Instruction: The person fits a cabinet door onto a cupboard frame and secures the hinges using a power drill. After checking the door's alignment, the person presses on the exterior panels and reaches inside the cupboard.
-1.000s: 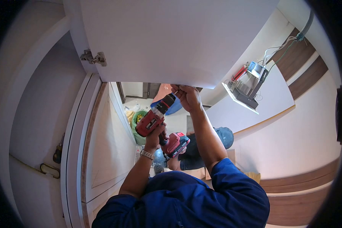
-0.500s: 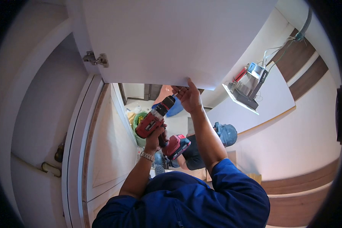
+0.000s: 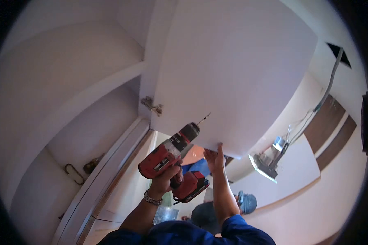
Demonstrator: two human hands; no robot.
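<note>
A red and black cordless drill (image 3: 161, 159) is held in my left hand (image 3: 164, 181), which wraps round its handle. Its thin bit points up and right, in front of the white cabinet door (image 3: 225, 69). My right hand (image 3: 216, 159) is at the door's lower edge, thumb up against the panel and fingers spread behind it; the fingertips are partly hidden. A metal hinge (image 3: 152, 106) joins the door's left side to the cabinet frame (image 3: 147, 81).
Open cabinet shelves (image 3: 98, 106) fill the left side. Another person in a cap (image 3: 247, 203) is below, behind my right forearm. A light fixture (image 3: 268, 163) hangs by a grey conduit (image 3: 333, 77) from a ceiling opening at the right.
The view has tilted upward, showing more of the door and shelves. The drill has risen, its bit now in front of the door and away from my right hand.
</note>
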